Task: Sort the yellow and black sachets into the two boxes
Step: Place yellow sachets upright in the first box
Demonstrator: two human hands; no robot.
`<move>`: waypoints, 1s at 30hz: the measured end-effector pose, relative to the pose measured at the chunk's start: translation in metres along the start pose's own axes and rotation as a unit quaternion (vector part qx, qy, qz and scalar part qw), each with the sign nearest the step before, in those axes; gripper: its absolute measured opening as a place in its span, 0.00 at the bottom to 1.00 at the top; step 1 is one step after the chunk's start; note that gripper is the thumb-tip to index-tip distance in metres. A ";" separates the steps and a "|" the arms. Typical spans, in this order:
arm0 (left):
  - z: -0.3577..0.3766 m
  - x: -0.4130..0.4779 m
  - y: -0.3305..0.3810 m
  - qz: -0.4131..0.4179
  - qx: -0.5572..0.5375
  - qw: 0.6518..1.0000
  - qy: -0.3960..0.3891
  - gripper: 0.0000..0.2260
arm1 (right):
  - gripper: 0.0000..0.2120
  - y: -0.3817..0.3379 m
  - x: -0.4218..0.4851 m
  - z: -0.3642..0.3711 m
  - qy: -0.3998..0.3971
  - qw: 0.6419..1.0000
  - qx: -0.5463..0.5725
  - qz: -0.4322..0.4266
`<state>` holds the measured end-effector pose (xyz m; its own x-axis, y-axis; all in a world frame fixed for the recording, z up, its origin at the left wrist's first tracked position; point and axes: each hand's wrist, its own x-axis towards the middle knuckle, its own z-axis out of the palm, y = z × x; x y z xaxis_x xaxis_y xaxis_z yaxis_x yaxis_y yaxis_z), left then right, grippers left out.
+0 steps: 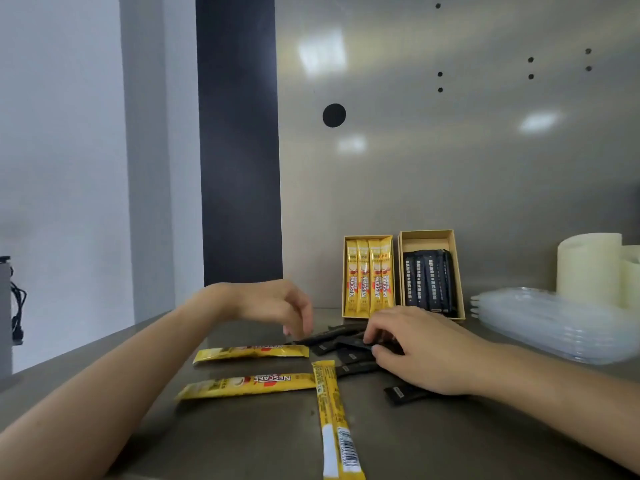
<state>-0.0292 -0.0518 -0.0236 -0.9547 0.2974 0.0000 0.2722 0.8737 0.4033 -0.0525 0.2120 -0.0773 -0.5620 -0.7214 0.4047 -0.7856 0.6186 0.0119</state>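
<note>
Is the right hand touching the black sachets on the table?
Touching. The head view shows the right hand lying on the loose black sachets, its fingertips pressed onto them and its palm covering part of the pile.

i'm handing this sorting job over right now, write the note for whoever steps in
Left hand: raised over the table, fingers curled, holding nothing that shows.
Right hand: down on the pile of black sachets, fingertips on them; a firm grip cannot be confirmed.
Done: four yellow sachets sit in the left box; several black ones lie in the right box.
Left: three loose yellow sachets on the table go to the left box, and the black pile, including one under the right wrist, goes to the right box.
</note>
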 end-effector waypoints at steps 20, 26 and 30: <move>-0.002 -0.002 0.019 0.143 -0.197 0.886 0.394 0.08 | 0.23 -0.003 -0.003 -0.005 0.060 0.992 0.093 0.057; -0.003 -0.004 0.024 0.159 -0.321 0.822 0.443 0.14 | 0.26 -0.003 -0.001 0.000 0.080 0.986 0.139 0.047; 0.008 0.000 0.029 0.145 -0.388 0.813 0.408 0.15 | 0.27 -0.002 0.000 0.002 0.085 0.981 0.167 0.049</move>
<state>-0.0201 -0.0231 -0.0192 -0.7112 -0.1844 0.6784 0.6453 0.2114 0.7341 -0.0518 0.2101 -0.0793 -0.6098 -0.5844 0.5354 -0.7871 0.5255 -0.3229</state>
